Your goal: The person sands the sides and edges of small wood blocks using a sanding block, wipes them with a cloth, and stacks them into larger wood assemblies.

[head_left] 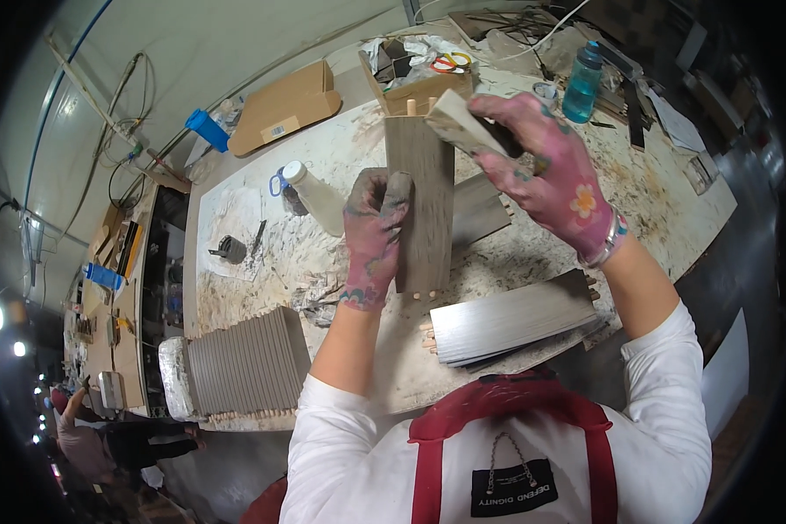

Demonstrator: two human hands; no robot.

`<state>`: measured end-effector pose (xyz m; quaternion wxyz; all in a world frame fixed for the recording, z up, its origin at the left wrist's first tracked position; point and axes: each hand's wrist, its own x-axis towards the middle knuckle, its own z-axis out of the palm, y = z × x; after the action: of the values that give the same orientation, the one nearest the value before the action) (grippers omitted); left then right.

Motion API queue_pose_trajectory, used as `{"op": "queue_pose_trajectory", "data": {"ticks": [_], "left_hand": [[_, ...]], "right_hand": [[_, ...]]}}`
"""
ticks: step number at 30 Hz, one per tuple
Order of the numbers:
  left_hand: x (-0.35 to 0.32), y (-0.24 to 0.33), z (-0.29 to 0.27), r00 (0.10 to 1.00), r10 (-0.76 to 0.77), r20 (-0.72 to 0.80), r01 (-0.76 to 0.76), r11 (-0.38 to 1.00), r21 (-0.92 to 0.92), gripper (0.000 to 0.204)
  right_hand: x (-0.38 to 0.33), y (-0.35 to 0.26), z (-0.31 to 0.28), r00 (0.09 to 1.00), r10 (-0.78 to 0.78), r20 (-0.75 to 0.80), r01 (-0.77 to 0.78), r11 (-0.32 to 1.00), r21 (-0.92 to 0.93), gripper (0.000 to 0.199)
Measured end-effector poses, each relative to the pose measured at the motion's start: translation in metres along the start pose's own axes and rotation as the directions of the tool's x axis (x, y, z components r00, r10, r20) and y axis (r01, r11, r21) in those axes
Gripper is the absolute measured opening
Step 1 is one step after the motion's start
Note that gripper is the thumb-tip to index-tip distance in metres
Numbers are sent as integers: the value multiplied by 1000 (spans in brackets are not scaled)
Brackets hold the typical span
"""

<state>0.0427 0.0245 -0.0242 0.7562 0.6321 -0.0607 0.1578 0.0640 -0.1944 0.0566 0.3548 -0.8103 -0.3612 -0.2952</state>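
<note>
My left hand (pixel 371 240), in a stained pink flowered glove, grips the side of a grey wood-grain board (pixel 428 218) standing on end. Its thumb lies against the board's face, and small wooden dowels stick out of both ends. In a matching glove, my right hand (pixel 546 175) is closed around a pale block with a dark side (pixel 458 122), perhaps a sanding block. The block is at the board's top right corner; I cannot tell whether they touch. Behind the board lies another grey board (pixel 480 210). Nearer me sits a small pile of doweled boards (pixel 511 319).
A stack of grey boards (pixel 244 362) stands at the front left of the stained worktable (pixel 341 410). Farther back are a white bottle (pixel 314 196), a flattened cardboard box (pixel 284 109), an open carton (pixel 432 92) and a teal water bottle (pixel 582 83). Another person (pixel 96 437) is far left.
</note>
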Motion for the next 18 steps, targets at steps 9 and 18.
{"op": "queue_pose_trajectory", "data": {"ticks": [9,18], "left_hand": [[10,17,-22,996,-52,76,61,991,-120,17],[33,-33,-31,986,75,150,-95,987,131,24]], "right_hand": [[-23,17,-16,956,143,255,-176,978,112,36],[-26,-36,20,835,-342,432,381,924,-5,42]]}}
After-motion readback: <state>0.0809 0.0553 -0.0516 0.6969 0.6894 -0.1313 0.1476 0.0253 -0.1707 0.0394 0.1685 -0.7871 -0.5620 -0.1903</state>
